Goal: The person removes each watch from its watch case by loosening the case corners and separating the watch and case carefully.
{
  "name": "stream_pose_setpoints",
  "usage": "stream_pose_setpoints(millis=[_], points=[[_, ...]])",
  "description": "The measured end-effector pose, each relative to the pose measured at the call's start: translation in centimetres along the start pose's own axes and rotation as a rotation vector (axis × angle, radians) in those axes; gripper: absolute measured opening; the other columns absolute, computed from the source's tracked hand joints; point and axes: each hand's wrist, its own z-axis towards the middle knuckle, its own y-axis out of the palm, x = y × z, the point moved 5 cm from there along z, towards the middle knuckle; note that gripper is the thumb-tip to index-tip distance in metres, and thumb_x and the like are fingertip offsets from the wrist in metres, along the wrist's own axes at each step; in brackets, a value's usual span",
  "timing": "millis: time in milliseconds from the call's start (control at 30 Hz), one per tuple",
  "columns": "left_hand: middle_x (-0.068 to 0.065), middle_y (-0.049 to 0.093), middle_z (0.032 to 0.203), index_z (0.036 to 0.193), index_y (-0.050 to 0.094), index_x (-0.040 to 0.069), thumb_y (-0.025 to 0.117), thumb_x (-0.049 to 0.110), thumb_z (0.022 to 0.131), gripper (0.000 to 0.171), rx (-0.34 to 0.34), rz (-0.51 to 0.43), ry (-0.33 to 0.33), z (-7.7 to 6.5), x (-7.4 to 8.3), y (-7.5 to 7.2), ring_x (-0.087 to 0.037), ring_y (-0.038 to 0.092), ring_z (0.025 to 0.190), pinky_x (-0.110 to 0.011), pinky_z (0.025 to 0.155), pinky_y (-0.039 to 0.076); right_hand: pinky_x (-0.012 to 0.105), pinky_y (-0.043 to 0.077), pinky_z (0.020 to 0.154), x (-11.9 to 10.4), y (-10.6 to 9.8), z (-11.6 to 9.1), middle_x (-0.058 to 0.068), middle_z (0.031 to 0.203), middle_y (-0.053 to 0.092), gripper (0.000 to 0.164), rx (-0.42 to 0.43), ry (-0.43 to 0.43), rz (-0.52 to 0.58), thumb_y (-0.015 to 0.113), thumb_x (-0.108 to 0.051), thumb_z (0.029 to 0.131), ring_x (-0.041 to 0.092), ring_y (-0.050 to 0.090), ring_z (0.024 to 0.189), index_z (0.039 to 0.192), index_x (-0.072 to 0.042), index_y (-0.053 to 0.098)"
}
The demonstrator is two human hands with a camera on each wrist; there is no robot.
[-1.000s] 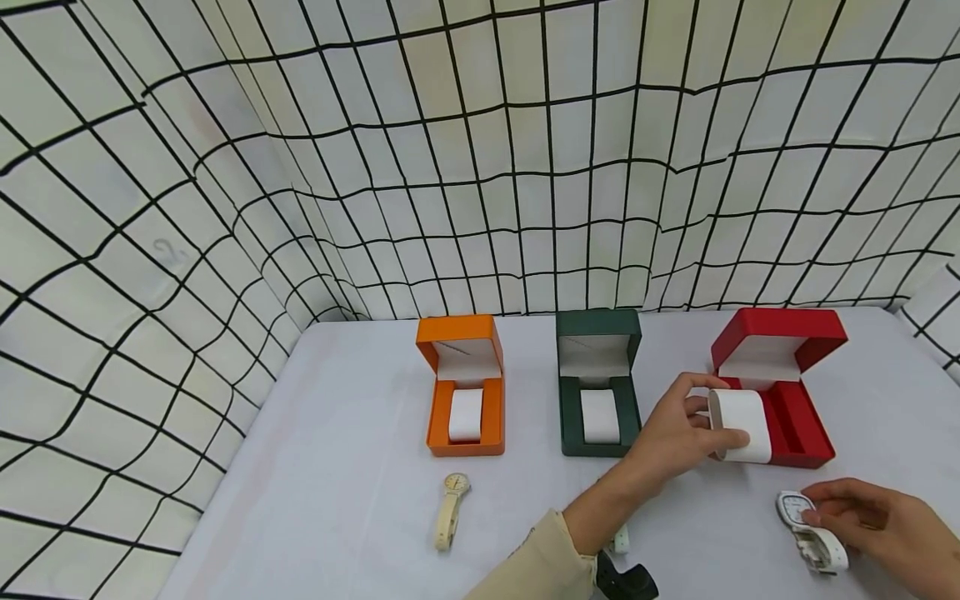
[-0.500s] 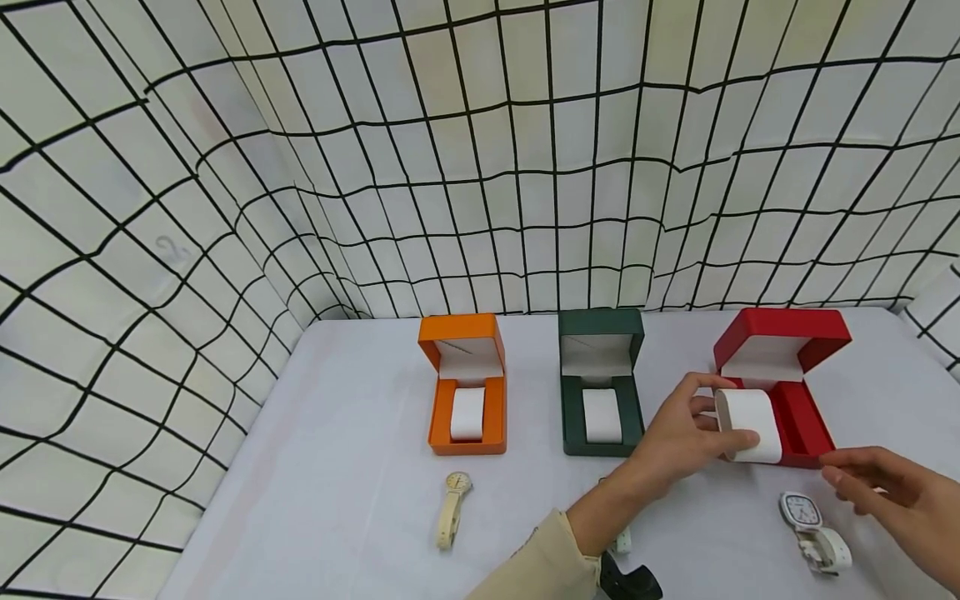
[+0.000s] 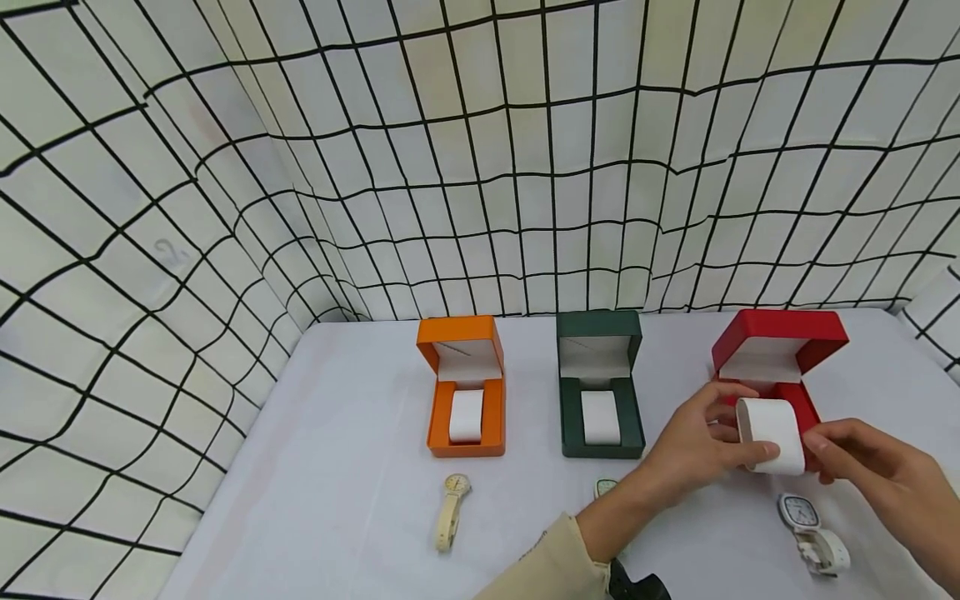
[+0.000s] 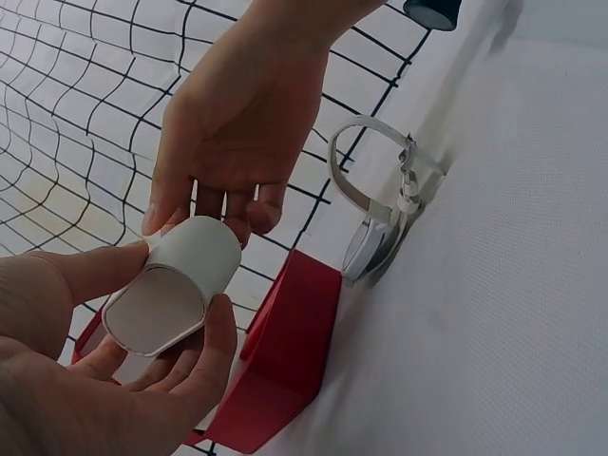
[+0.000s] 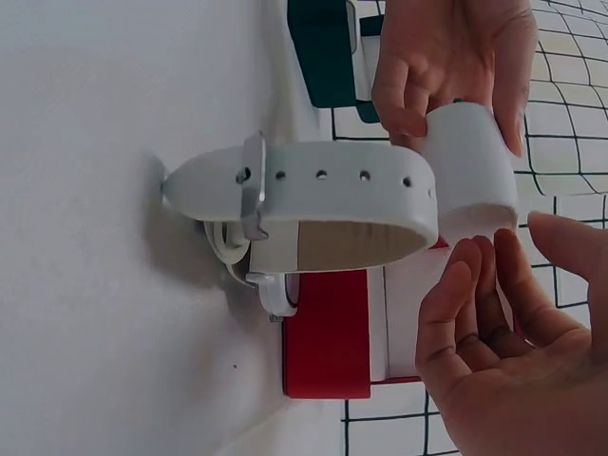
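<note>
With the thumb on its near side and fingers behind, my left hand (image 3: 693, 446) holds a white watch cushion (image 3: 776, 429) in front of the open red watch box (image 3: 780, 329). The fingertips of my right hand (image 3: 888, 483) are at the cushion's right end; in the right wrist view the thumb (image 5: 560, 237) stands a little apart from the cushion (image 5: 465, 157). Below that hand lies a white watch (image 3: 801, 512) with a squarish dial, its strap (image 5: 323, 161) buckled in a loop. The cushion partly hides the red box's lower half.
Open orange (image 3: 461, 333) and green (image 3: 598, 325) watch boxes, each holding a white cushion, stand to the left. In front are a cream watch (image 3: 450, 517) and a pale green watch (image 3: 604, 486), mostly hidden by my left forearm. Black grid netting (image 3: 480, 175) surrounds the table.
The right hand has let go of the white watch and moved up to the cushion's end. My left hand has carried the cushion slightly right and toward me.
</note>
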Motion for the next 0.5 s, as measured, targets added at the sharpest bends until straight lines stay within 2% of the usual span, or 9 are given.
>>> stream_pose_setpoints(millis=[167,367,500], points=[[0.020,0.063,0.106,0.132,0.061,0.031,0.079,0.007,0.091,0.051,-0.015,0.044,0.015,-0.13,0.10,0.17,0.006,0.063,0.085,-0.015,0.074,0.057,0.018,0.051,0.065,-0.19,0.37,-0.01,0.003,0.084,0.063,0.036,-0.025,-0.014,0.019,0.057,-0.037,0.108,0.014,0.059,0.076,0.121,-0.004,0.057],[0.018,0.065,0.109,0.138,0.061,0.031,0.081,0.007,0.089,0.058,0.001,0.092,0.011,-0.11,0.11,0.34,0.007,0.062,0.089,-0.014,0.074,0.056,0.017,0.047,0.066,0.30,0.24,0.43,0.003,0.084,0.062,0.037,-0.059,-0.004,0.024,0.054,-0.037,0.109,0.012,0.056,0.079,0.122,-0.003,0.056],[0.017,0.064,0.116,0.145,0.059,0.030,0.083,0.008,0.087,0.066,0.016,0.187,0.043,0.01,0.27,0.60,0.009,0.059,0.092,-0.012,0.075,0.054,0.016,0.047,0.066,0.64,0.01,0.72,-0.001,0.086,0.062,0.039,-0.046,-0.013,0.023,0.052,-0.036,0.110,0.011,0.056,0.079,0.125,-0.001,0.056]])
